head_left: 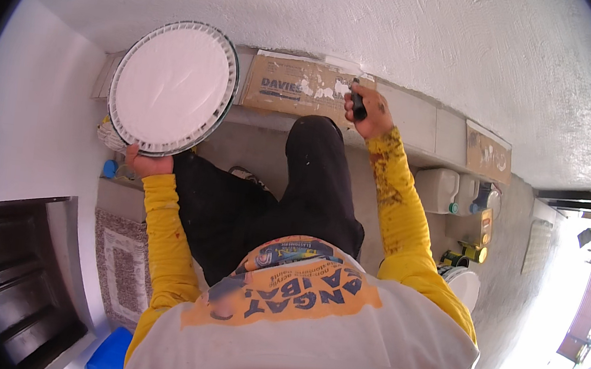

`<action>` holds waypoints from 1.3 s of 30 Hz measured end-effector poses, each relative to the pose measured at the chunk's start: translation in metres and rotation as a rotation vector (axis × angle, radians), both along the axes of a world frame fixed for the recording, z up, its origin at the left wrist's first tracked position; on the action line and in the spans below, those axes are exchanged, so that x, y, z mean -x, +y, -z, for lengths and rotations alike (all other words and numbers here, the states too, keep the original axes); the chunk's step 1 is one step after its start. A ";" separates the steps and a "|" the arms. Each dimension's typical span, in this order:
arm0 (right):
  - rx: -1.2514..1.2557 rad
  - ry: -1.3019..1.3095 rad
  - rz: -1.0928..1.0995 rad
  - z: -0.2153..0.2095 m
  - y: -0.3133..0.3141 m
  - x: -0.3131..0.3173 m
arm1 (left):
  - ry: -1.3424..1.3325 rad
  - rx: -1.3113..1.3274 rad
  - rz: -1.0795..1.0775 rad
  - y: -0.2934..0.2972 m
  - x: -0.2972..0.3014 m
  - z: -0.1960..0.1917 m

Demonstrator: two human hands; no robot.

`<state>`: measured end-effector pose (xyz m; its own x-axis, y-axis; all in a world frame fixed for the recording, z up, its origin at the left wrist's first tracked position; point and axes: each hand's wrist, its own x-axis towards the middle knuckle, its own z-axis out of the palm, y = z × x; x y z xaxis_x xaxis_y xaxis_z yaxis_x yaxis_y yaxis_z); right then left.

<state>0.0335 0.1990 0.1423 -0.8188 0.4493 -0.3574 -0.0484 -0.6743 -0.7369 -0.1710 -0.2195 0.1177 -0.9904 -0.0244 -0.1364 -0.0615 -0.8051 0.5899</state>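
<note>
My left hand grips the lower edge of a large round pail lid, held up at the left. Its ribbed rim surrounds a smooth white layer, perhaps paint or putty. In my right hand is a tool with a black handle, fingers wrapped round it, close to the foot of the white textured wall. The tool's working end is hard to make out against the white. Just left of that hand lies a flattened cardboard sheet with white splatters, on the ledge along the wall.
Another cardboard piece lies farther right on the ledge. Plastic jugs, cans and a white-topped bucket stand at right. At left are a patterned mat, a dark door and a blue container.
</note>
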 end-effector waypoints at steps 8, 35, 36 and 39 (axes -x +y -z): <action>-0.101 0.060 0.111 -0.004 -0.015 -0.016 | 0.007 -0.035 -0.026 -0.014 -0.013 -0.013; 0.032 0.021 0.133 -0.002 -0.014 0.010 | 0.044 -0.130 0.043 -0.034 -0.003 -0.001; 0.067 0.007 0.110 -0.002 -0.015 0.009 | 0.023 -0.116 0.053 -0.035 -0.002 0.000; 0.081 0.017 0.126 0.000 -0.019 0.003 | 0.012 -0.155 0.117 -0.033 0.002 0.002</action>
<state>0.0305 0.1804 0.1427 -0.7640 0.5190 -0.3835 -0.1480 -0.7193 -0.6787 -0.1729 -0.2530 0.1158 -0.9868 0.1113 -0.1179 -0.1537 -0.8740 0.4610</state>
